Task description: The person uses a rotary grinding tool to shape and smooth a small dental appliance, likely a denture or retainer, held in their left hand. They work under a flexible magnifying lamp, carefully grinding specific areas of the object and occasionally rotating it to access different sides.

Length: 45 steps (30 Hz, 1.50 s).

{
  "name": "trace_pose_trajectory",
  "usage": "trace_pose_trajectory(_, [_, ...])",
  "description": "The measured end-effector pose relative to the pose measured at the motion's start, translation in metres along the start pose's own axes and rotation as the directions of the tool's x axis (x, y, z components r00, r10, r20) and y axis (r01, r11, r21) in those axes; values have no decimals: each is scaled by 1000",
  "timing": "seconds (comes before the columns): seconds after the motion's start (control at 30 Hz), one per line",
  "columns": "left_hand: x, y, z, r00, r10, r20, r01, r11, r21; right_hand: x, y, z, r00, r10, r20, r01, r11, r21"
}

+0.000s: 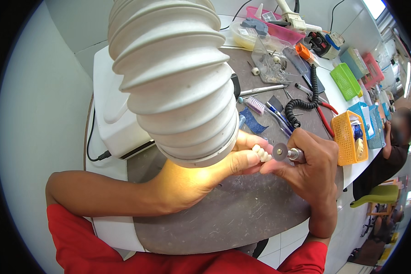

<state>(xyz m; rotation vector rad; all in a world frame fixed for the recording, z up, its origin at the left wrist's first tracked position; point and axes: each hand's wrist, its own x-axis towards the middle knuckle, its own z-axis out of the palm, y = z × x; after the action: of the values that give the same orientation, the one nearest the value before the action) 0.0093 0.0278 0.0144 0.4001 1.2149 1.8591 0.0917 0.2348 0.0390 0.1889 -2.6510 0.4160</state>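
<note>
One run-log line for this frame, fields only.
left hand: holds tooth bridge | right hand: holds rotary tool | disc: at bridge | hose: overhead

White ribbed hose (176, 77) hides the left hand's (201, 176) knuckles.

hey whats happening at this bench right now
A person in red sleeves is working on a small row of white false teeth. The left hand pinches the teeth under a wide ribbed white suction hose, while the right hand grips a rotary handpiece whose thin cutting disc sits right against them. This happens over a round grey work mat, with hand tools and coloured baskets spread behind.
</note>
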Motion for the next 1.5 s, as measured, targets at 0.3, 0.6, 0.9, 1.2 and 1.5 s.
trace_pose_trajectory(0.3, [2, 1, 0, 998, 44, 39, -44, 999, 0, -1, 2, 1, 1000, 5, -12, -5, 1000, 1])
trace_pose_trajectory(0.6, [1, 0, 1, 997, 36, 68, -29, 994, -108, -1, 1, 2, 1000, -15, 14, 15, 1000, 9])
trace_pose_trajectory(0.9, [2, -1, -1, 997, 4, 79, 4, 994, -106, -2, -1, 3, 999, -11, 32, 11, 1000, 10])
trace_pose_trajectory(1.2, [1, 0, 0, 997, 4, 75, 3, 996, -92, -1, -1, 4, 999, -29, 38, 29, 1000, -3])
trace_pose_trajectory(1.5, [1, 1, -1, 997, -2, 83, 8, 997, -72, -1, 0, 4, 998, -30, 48, 31, 999, -13])
